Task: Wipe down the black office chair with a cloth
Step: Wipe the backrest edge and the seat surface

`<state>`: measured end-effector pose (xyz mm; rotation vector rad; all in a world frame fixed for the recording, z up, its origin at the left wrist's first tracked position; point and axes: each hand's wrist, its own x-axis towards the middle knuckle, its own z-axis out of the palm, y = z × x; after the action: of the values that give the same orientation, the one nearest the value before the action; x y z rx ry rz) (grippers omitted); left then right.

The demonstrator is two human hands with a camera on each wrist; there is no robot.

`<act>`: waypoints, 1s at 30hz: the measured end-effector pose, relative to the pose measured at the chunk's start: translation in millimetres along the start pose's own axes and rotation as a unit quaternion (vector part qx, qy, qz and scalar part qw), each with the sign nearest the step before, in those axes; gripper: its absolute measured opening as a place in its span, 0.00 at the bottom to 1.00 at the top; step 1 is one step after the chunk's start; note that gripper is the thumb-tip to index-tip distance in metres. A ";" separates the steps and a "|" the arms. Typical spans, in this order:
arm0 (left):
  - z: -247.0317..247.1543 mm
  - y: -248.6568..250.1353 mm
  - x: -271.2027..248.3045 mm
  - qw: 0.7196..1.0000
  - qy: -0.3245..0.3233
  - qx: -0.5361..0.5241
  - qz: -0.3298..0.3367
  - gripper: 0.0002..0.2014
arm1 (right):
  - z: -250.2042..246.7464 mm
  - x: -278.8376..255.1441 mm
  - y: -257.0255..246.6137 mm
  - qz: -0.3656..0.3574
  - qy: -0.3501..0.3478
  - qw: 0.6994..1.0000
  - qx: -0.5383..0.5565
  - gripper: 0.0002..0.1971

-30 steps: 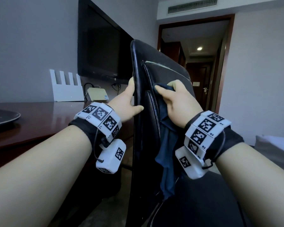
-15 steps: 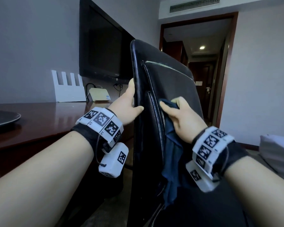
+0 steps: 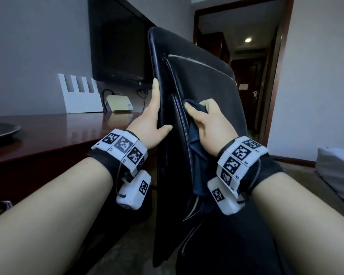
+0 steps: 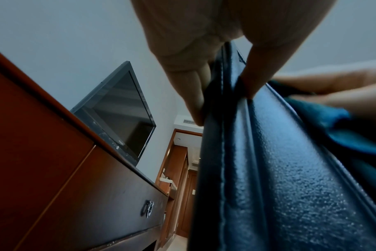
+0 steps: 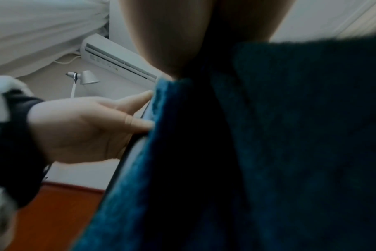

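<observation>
The black office chair (image 3: 207, 80) stands edge-on before me, its leather backrest upright and its seat low at the right. My left hand (image 3: 153, 124) grips the backrest's left edge, thumb on the front and fingers behind; the left wrist view shows this pinch on the chair edge (image 4: 268, 169). My right hand (image 3: 209, 124) holds a dark blue cloth (image 3: 195, 135) against the backrest's front, beside the piping. The cloth (image 5: 247, 152) hangs down below the hand and fills the right wrist view, where the left hand (image 5: 86, 125) also shows.
A dark wooden desk (image 3: 48, 135) runs along the left wall, with a black plate (image 3: 0, 130), a white router (image 3: 79, 96) and a small beige box (image 3: 119, 103) on it. A wall television (image 3: 117, 46) hangs above. White bedding (image 3: 338, 167) lies at the right; a doorway (image 3: 246, 66) opens behind.
My right hand with the cloth slid down the backrest front, then came back up a little. The left hand kept its grip on the edge. My head view shifted slightly.
</observation>
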<state>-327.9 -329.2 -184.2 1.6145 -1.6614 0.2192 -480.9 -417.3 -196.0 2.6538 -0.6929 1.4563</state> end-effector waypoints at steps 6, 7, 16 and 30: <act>10.2 2.2 -2.3 1.000 -0.010 0.025 -0.007 0.39 | -4.8 -40.9 18.7 0.014 -0.058 0.998 0.014 0.18; 13.2 1.9 -4.0 1.000 -0.008 0.024 -0.008 0.37 | -7.9 -36.9 17.1 -0.006 -0.031 0.999 0.002 0.17; 29.4 -8.2 -23.1 1.000 -0.001 -0.002 0.006 0.36 | 17.3 -31.4 5.6 0.021 0.037 0.999 0.032 0.19; 47.6 -13.0 -33.9 1.000 -0.013 0.022 -0.015 0.37 | 20.3 -38.8 5.5 -0.005 0.057 0.998 0.016 0.22</act>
<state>-339.9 -334.9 -242.6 1.6800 -1.6622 0.2216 -484.9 -413.1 -239.8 2.5680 -0.6519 1.6135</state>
